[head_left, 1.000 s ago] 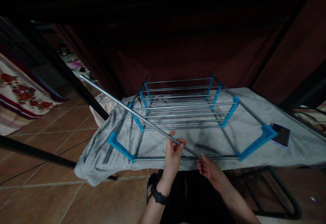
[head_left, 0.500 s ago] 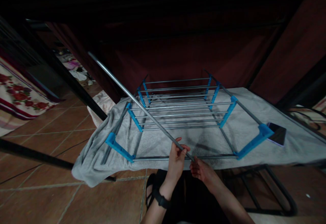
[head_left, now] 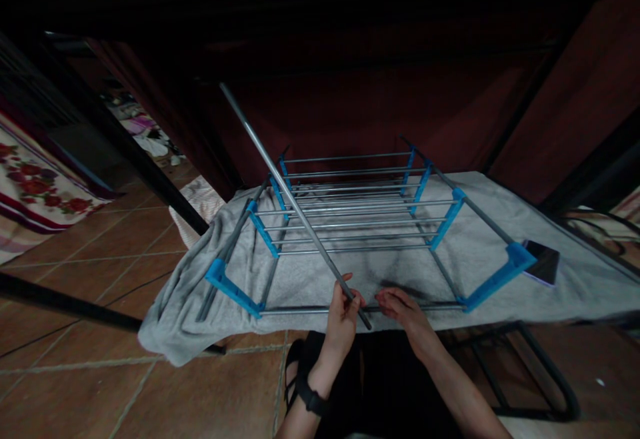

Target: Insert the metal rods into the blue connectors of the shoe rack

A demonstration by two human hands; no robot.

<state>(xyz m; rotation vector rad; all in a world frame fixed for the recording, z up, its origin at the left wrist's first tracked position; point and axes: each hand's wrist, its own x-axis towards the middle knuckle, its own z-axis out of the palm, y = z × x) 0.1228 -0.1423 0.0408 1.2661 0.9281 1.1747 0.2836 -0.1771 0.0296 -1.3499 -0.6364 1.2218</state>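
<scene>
My left hand point(head_left: 343, 312) grips a long grey metal rod point(head_left: 285, 189) near its lower end; the rod slants up and away to the left over the rack. A black band sits on that wrist. My right hand point(head_left: 400, 307) rests on the near grey bar of a drying rack point(head_left: 350, 226) with blue plastic joints, fingers curled over the bar. The rack lies flat on a grey towel point(head_left: 480, 252).
A dark phone point(head_left: 543, 262) lies on the towel at the right, beside a blue corner piece. A black metal frame point(head_left: 530, 372) stands under the towel. Terracotta floor tiles point(head_left: 100, 359) spread to the left, with a floral cloth point(head_left: 30, 192) at the far left.
The rod has swung upward, its far end rising and moving right. My right hand has come off the rod's lower end and settled on the rack's near bar.
</scene>
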